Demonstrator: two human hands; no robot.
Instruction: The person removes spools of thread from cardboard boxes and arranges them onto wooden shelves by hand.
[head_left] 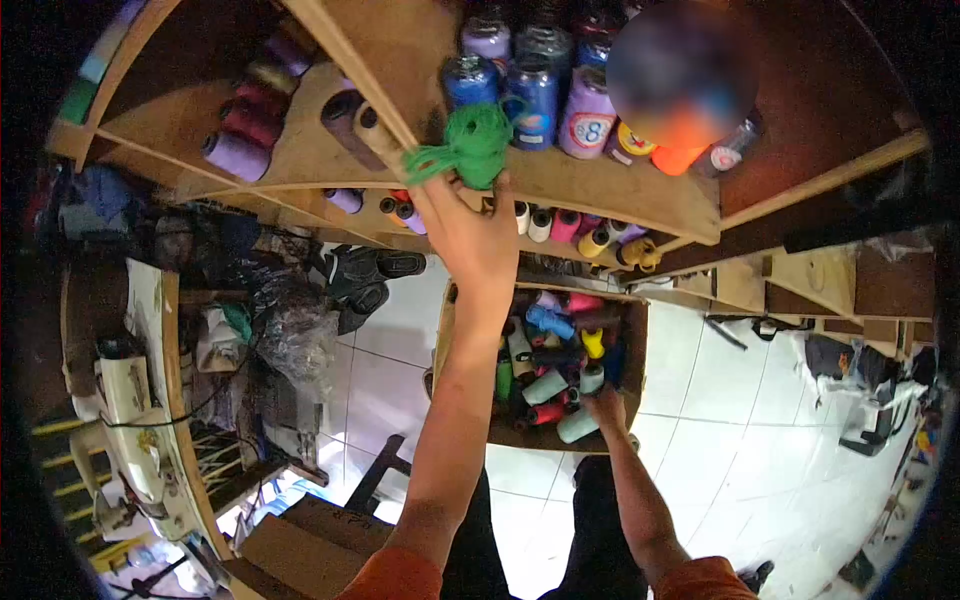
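The green yarn (pixel 478 140) is held at the shelf's (pixel 620 190) front edge, just before the blue spools (pixel 532 105), with the left hand (pixel 465 220) closed around its lower part. Below, a pale spool (pixel 592 377) in the box (pixel 520 437) is touched by the right hand (pixel 605 408), whose grip cannot be told; the box is flanked by tiled floor (pixel 690 370).

The person's left arm (pixel 455 410) stretches far forward, almost straight, with the left hand (pixel 465 230) raised, its back toward the camera, fingers (pixel 432 195) bent and thumb (pixel 503 187) apart on the right. The right arm (pixel 643 500) slants inward, reaching less far; the right hand (pixel 606 408) is lowered, its finger pose too small to tell.
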